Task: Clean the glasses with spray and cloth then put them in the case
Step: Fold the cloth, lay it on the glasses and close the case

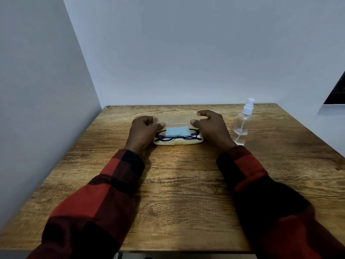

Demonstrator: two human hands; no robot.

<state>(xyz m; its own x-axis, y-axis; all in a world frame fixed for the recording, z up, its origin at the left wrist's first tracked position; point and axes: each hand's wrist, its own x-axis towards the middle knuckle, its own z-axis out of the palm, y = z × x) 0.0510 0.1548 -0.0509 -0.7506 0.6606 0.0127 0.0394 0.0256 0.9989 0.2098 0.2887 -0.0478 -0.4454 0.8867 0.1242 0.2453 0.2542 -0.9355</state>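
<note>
A pale yellow glasses case (177,143) lies near the middle of the wooden table (177,193), its translucent lid (177,119) standing partly raised. Inside lie black-framed glasses (166,137) with a folded light blue cloth (176,132) on top of them. My left hand (142,133) grips the lid's left end, thumb on the front. My right hand (212,128) grips the lid's right end in the same way. A clear spray bottle (242,124) with a white nozzle stands upright to the right of my right hand, apart from it.
Grey walls close the table on the left and at the back. A dark window edge (337,90) shows at the far right. Bare wood stretches from the case to the table's front edge.
</note>
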